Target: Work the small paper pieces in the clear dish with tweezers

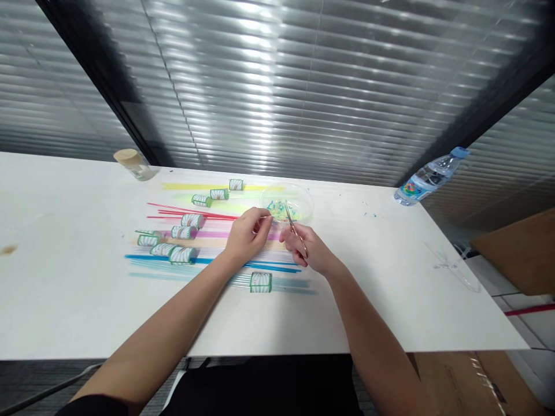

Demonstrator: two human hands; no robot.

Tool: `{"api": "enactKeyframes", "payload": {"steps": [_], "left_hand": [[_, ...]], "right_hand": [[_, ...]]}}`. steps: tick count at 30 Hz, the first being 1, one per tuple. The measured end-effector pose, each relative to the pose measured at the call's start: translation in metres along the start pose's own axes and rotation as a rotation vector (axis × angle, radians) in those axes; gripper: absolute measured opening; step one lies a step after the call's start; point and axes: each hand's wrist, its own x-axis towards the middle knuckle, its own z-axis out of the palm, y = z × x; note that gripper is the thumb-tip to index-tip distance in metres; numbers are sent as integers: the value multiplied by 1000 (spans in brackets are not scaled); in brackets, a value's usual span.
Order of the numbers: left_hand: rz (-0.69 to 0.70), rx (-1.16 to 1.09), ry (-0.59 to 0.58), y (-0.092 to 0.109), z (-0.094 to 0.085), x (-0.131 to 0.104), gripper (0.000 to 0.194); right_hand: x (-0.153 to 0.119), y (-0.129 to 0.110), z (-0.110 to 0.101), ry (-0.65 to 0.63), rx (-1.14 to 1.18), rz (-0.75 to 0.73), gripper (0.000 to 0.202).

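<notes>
I see my right hand (310,248) curled shut around shiny metal scissors (293,227), tips toward 11 o'clock, over a round, see-through dish (309,201) at 12 o'clock. Tiny blue, green and yellow bits (277,209) lie in it. My left hand (248,236) is pinched shut; I cannot tell what it holds. Long, thin, straight sticks (269,267) with paper wraps (261,282) reach toward 9 o'clock, partly hidden by my left arm. A jar (135,166) stands at 10 o'clock, a plastic bottle (427,181) at 2 o'clock.
</notes>
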Motion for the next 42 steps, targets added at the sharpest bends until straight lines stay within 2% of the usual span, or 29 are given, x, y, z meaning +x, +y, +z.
{"api": "enactKeyframes", "payload": {"steps": [6,12,20,26,31,42], "left_hand": [[-32,-43,-5,2,0,1,13],[-7,-17,-3,1,0,0,13],[23,21,-18,7,-1,-1,12],[11,11,-9,5,-1,0,11],[11,13,-8,5,-1,1,11],[-8,-5,-81,9,-2,0,13]], "right_hand": [[1,3,1,-24,10,-7,35],[1,6,2,-27,-9,-6,40],[4,14,1,43,-179,-71,41],[3,12,2,101,-224,-58,36],[2,11,3,74,-224,-63,36],[4,11,4,47,-211,-88,35]]}}
